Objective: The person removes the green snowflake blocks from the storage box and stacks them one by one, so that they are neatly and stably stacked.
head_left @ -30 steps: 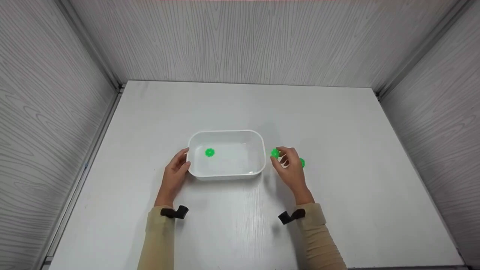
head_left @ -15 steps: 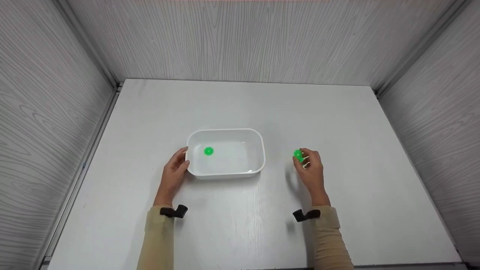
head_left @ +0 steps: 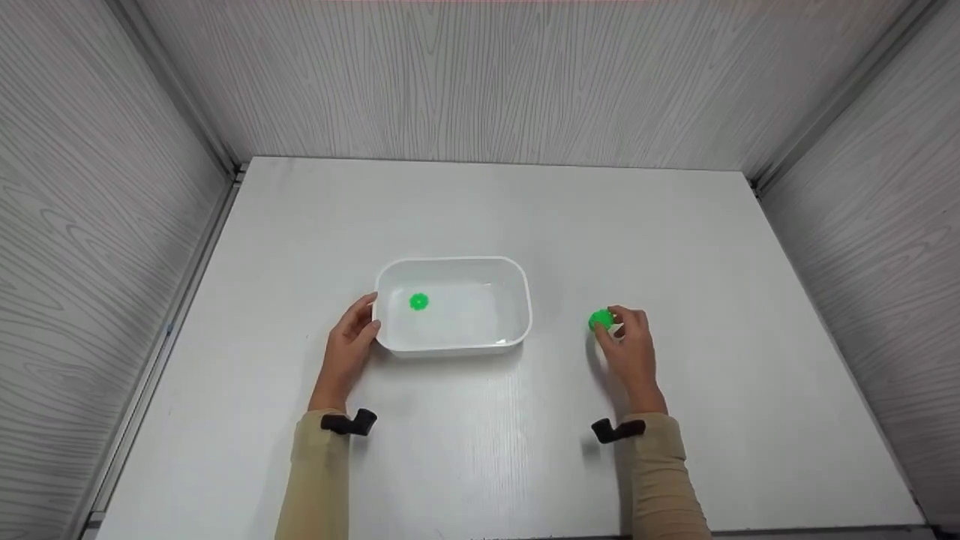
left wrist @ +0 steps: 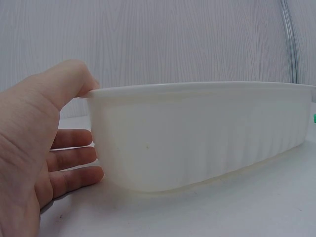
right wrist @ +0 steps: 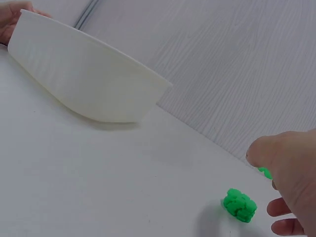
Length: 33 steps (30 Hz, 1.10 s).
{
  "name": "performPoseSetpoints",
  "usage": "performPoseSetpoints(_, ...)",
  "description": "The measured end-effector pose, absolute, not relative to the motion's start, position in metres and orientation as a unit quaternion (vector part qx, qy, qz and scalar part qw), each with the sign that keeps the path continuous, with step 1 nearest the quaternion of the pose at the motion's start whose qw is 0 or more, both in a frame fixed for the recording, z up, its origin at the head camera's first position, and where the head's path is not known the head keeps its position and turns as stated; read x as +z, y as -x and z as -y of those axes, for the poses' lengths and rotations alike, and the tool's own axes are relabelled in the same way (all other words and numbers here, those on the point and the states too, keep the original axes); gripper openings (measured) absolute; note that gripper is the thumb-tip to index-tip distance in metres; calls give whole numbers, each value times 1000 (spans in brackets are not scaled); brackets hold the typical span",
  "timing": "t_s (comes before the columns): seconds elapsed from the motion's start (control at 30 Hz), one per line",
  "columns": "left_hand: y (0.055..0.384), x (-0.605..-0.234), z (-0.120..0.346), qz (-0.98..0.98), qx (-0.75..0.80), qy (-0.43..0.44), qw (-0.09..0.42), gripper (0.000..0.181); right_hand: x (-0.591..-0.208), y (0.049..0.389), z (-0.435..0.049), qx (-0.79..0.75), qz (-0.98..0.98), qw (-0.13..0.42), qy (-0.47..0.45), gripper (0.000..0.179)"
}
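Observation:
My left hand (head_left: 348, 351) grips the left end of a white rectangular plastic tub (head_left: 453, 349), thumb over the rim and fingers against the outer wall. Inside the tub, toward its left, lies a small green flower-shaped piece (head_left: 418, 301). To the right of the tub, my right hand (head_left: 631, 354) pinches a green piece (right wrist: 265, 173), mostly hidden behind the thumb in the right wrist view. Just below that hand, close to the tabletop, is another lumpy green piece (right wrist: 240, 205). From the head view these two overlap and cannot be told apart.
The white table (head_left: 480, 217) carries the tub. Grey wood-grain panels (head_left: 480, 82) rise at the back and both sides. A black wrist mount (head_left: 349, 423) sits on each sleeve cuff.
My right hand has moved right, away from the tub, then slightly toward me, bringing its green piece over the other one. My left hand keeps its grip on the tub.

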<state>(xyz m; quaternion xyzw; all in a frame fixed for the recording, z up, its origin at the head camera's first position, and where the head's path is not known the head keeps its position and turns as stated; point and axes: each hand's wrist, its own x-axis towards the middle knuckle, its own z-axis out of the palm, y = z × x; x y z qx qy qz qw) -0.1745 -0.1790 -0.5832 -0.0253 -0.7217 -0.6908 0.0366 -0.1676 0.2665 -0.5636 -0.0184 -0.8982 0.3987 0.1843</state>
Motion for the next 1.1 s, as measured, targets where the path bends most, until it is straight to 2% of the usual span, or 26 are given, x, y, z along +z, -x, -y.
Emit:
performPoseSetpoints(0.43, 171, -569, 177, 714, -699, 18, 16, 44, -562, 172, -271, 346, 930, 114, 46, 37)
performPoseSetpoints(0.6, 165, -556, 175, 724, -689, 13, 14, 44, -563, 172, -270, 324, 938, 116, 35, 36)
performPoseSetpoints(0.87, 164, -556, 176, 709, -704, 27, 16, 45, -569, 171, -267, 350, 930, 88, 65, 36)
performPoseSetpoints(1.1, 165, -557, 176, 705, -708, 32, 18, 45, -574, 170, -266, 359, 927, 85, 71, 37)
